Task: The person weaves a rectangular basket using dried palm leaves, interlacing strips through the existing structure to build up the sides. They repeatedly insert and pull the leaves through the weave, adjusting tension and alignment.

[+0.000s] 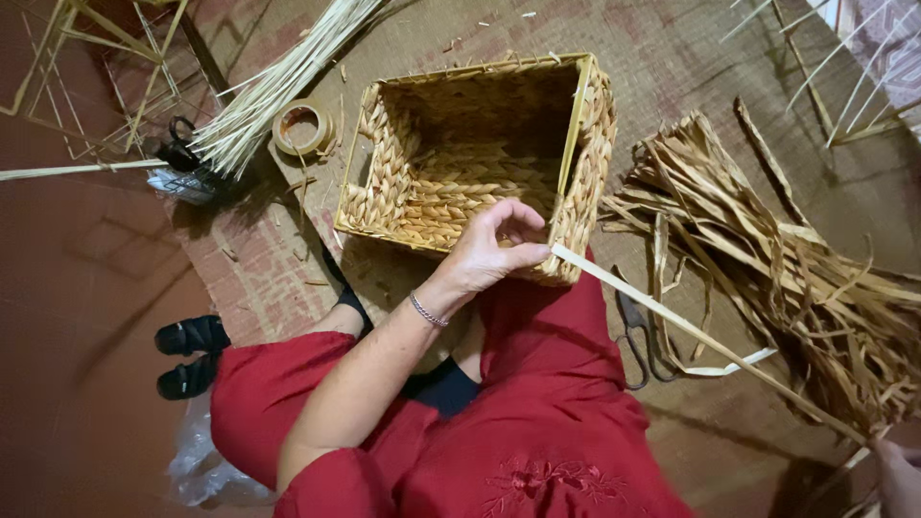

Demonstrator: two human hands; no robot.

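A rectangular woven basket (pixel 585 144) of braided straw-coloured fibre lies on the mat in front of my lap, its opening facing me. My left hand (pixel 494 247), with a thin bracelet at the wrist, pinches one end of a long pale flat strip (pixel 700 338) at the basket's near right corner. The strip runs straight down to the right, above the floor. My right hand (pixel 900 477) is at the bottom right corner, mostly cut off by the frame edge, where the strip's far end reaches it. I wear red clothing (pixel 547 432).
Scissors (pixel 635 336) lie on the mat under the strip. A heap of dried flat leaves (pixel 806 278) fills the right side. A tape roll (pixel 303 127), a bundle of pale reeds (pixel 273 91) and black sandals (pixel 192 355) lie left; wire frames (pixel 96 58) sit top left.
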